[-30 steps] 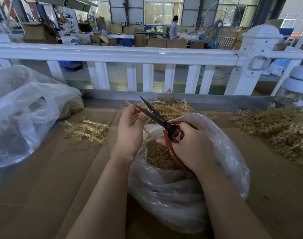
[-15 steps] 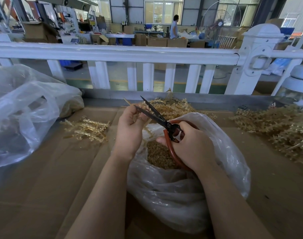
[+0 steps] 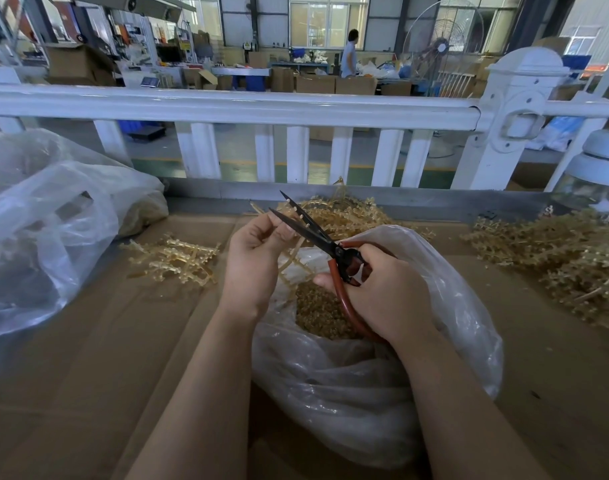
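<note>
The left hand pinched a yellowish plastic sprue between thumb and curled fingertips, above the clear bag of clipped pieces. The right hand curled round the red-handled scissors, blades parted about the sprue. With the blades so near the left fingertips, a hasty snip might nick them, or fling a piece past the bag.
</note>
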Tool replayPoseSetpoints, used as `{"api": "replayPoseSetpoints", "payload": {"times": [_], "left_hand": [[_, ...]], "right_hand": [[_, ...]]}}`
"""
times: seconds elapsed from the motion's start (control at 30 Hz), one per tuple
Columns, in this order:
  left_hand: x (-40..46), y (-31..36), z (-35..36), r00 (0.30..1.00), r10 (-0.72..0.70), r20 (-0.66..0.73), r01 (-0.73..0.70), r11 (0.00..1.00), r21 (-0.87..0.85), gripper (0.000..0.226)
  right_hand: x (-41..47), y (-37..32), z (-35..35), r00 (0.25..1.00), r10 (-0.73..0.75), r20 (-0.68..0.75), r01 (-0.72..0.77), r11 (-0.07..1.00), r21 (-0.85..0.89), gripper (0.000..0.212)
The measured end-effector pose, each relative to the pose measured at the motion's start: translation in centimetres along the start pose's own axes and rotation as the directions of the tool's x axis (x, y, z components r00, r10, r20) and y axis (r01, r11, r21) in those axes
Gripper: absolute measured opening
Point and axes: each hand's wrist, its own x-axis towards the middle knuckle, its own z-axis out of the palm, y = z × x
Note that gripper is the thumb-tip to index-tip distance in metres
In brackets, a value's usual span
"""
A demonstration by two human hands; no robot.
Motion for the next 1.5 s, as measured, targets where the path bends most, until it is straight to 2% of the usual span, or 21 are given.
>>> {"api": "replayPoseSetpoints", "payload": {"times": [0.23, 0.5, 0.73, 0.97, 1.23, 1.5], "left_hand": [[-0.05, 0.01, 0.01, 1.0, 0.005, 0.009, -0.005, 1.0, -0.016, 0.016], [-0.01, -0.02, -0.24, 1.0, -0.008, 0.003, 0.008, 1.0, -0.009, 0.02], [0.04, -0.06, -0.1, 0.999, -0.033, 0.018, 0.033, 0.999, -0.018, 0.013], [-0.05, 0.0, 0.05, 0.997, -0.056, 0.047, 0.056, 0.998, 0.0, 0.008], [-0.15, 0.31, 0.47, 0.997, -0.071, 0.022, 0.071, 0.997, -0.041, 0.008], [-0.3, 0.24, 0.48, 0.996, -0.052, 0.075, 0.05, 0.998, 0.022, 0.009]], "right_hand": [[-0.11, 0.15, 0.07, 1.0, 0.002, -0.012, -0.002, 1.0, 0.001, 0.061], [-0.17, 0.15, 0.21, 1.0, -0.019, -0.024, 0.02, 0.999, 0.027, 0.071], [-0.14, 0.15, 0.2, 1.0, -0.008, -0.023, 0.009, 0.999, 0.047, 0.074], [-0.05, 0.15, 0.08, 1.0, -0.007, -0.028, 0.008, 0.999, 0.033, 0.064], [0.02, 0.03, 0.03, 1.0, 0.005, -0.023, -0.004, 0.999, 0.035, 0.079], [-0.06, 0.17, -0.1, 1.0, 0.0, -0.02, 0.0, 1.0, 0.019, 0.08]]}}
